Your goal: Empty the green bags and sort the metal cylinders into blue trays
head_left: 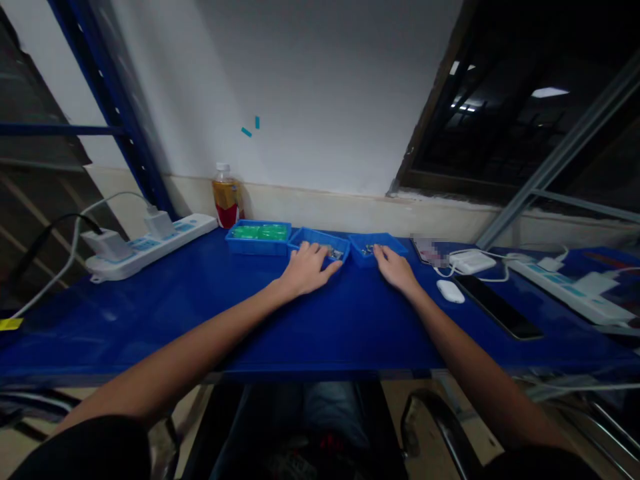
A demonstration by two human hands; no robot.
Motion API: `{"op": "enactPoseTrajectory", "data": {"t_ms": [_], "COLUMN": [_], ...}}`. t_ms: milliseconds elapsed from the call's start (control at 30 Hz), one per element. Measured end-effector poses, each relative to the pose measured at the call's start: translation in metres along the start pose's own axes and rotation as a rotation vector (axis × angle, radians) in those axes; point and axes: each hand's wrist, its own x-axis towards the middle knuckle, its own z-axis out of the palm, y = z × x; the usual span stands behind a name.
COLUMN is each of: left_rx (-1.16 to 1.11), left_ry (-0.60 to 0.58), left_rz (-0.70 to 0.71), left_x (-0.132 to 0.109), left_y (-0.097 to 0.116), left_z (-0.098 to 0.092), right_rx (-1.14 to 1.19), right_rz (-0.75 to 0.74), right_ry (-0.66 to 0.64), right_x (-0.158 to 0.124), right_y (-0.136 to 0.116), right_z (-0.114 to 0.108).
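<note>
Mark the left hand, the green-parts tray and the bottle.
left hand (pixel 307 268): head view, back of the hand.
green-parts tray (pixel 256 249): head view, front wall.
bottle (pixel 226 195): head view, amber body below the cap.

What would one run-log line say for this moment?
left hand: fingers in middle blue tray | right hand: at right blue tray | grasp: unclear

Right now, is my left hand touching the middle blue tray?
Touching. The head view shows the left hand lying across the near rim of the middle blue tray, with its fingertips inside it.
</note>
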Motion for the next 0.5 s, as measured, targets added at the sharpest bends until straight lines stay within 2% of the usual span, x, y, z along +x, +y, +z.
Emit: {"op": "enactPoseTrajectory", "data": {"t_ms": [133,200,267,367,500], "left_rx": [-0.128,-0.224,-0.29,-0.348,-0.42], "left_ry": [-0.011,0.007,0.013,-0.056,-0.119], "left_rz": [-0.078,-0.114,-0.173,-0.183,-0.078], "left_x": [-0.027,-0.04,-0.051,-0.057,-0.042], "left_y": [-0.013,-0.016,-0.016,-0.018,-0.033], "left_z": [-0.018,-0.024,-0.027,-0.026,-0.019], "right_rx": [0.053,0.221,0.463,0.709,0.745], "right_rz": [0.083,0.076,0.151,0.259,0.256], "right_ry": [0.05,0.097,0.116,0.073,0.017], "right_x": [0.0,-0.006,-0.013,-0.022,-0.02], "right_y": [0.033,0.048,0.056,0.057,0.047], "right_z": [-0.017,-0.022,-0.022,-0.018,-0.013]}}
